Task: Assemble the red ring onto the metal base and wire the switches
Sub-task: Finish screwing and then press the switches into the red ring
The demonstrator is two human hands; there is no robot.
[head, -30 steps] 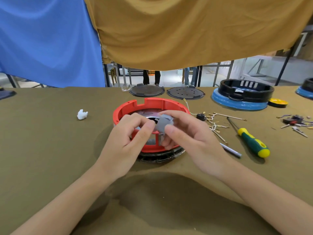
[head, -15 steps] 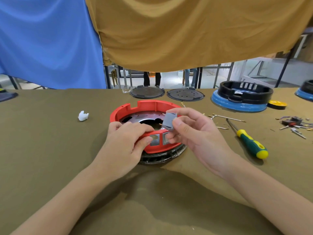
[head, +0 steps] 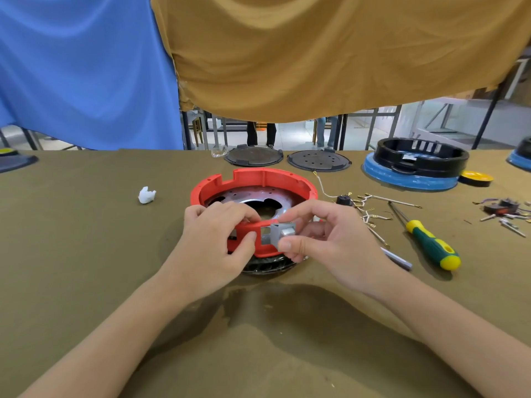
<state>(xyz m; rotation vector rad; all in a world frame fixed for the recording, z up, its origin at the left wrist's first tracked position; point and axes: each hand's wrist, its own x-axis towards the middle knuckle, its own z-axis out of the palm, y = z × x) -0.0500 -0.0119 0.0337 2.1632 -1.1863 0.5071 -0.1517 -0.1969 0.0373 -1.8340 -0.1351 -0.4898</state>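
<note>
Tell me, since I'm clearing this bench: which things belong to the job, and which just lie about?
Job: round red plastic ring; perforated metal base; small grey switch; loose terminal wires.
Lying about: green-yellow screwdriver; white crumpled wad; two dark round plates.

We find no legible text, label, brand, number or sign on any item in view.

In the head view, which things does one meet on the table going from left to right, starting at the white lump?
White lump → left hand → grey switch → right hand → screwdriver → small parts at the far right.
</note>
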